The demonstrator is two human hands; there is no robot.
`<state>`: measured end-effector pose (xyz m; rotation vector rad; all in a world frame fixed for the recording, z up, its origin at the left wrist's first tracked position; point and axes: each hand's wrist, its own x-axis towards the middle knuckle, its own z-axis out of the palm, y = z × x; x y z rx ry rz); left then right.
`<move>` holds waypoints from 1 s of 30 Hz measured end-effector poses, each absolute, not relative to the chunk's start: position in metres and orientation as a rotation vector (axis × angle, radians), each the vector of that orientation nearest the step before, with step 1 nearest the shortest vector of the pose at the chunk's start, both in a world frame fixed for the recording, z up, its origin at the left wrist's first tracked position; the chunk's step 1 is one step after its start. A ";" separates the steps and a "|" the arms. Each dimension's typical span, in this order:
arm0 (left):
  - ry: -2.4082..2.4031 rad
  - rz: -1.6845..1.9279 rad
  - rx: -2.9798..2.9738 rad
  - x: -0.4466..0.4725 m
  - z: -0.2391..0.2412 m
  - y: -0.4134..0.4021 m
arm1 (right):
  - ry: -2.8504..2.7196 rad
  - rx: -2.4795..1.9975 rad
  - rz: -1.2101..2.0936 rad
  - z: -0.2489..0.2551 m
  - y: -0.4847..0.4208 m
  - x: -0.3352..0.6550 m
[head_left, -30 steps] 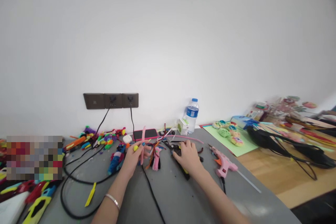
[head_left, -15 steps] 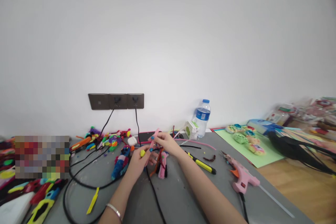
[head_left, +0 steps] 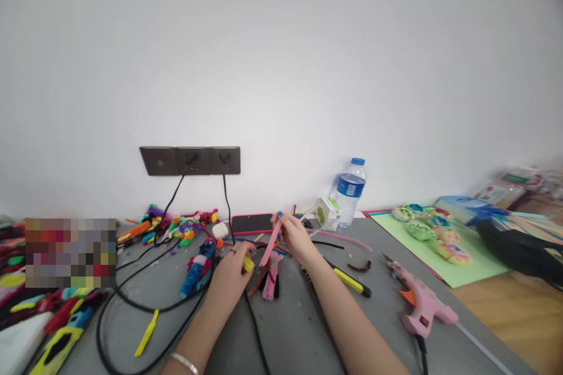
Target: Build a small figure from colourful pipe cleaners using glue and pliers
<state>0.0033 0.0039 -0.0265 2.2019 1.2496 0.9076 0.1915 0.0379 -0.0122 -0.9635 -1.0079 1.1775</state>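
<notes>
A pink pipe cleaner point(head_left: 271, 240) runs slanted between my two hands above the grey table point(head_left: 299, 328). My right hand point(head_left: 295, 237) pinches its upper end with closed fingers. My left hand point(head_left: 233, 272) is closed on its lower end and also carries a small yellow piece point(head_left: 248, 263) at the fingers. Just beyond the hands lie a pink fuzzy figure point(head_left: 271, 272) and a bundle of orange, black and red pipe cleaners. A blue and red fuzzy figure point(head_left: 196, 269) lies left of my left hand.
A yellow and black utility knife point(head_left: 349, 280) and a pink glue gun point(head_left: 420, 299) lie to the right. Black cables point(head_left: 145, 304) run from wall sockets point(head_left: 190, 160). A water bottle point(head_left: 350, 192), phone point(head_left: 252, 223) and green mat point(head_left: 444, 252) stand behind. Colourful craft pieces point(head_left: 176, 227) crowd the left.
My right hand left the knife on the table and came up to the pink pipe cleaner, now pinching its top. The camera view has shifted a little to the left.
</notes>
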 end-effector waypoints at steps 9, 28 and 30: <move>1.263 0.807 2.283 0.000 -0.017 0.001 | -1.070 -0.943 1.182 -0.012 0.035 0.186; 0.834 1.327 2.134 0.004 -0.004 -0.002 | -1.367 -0.956 1.155 -0.008 0.031 0.179; 0.811 1.314 2.132 0.004 -0.005 -0.001 | -1.379 -0.956 1.168 -0.008 0.030 0.179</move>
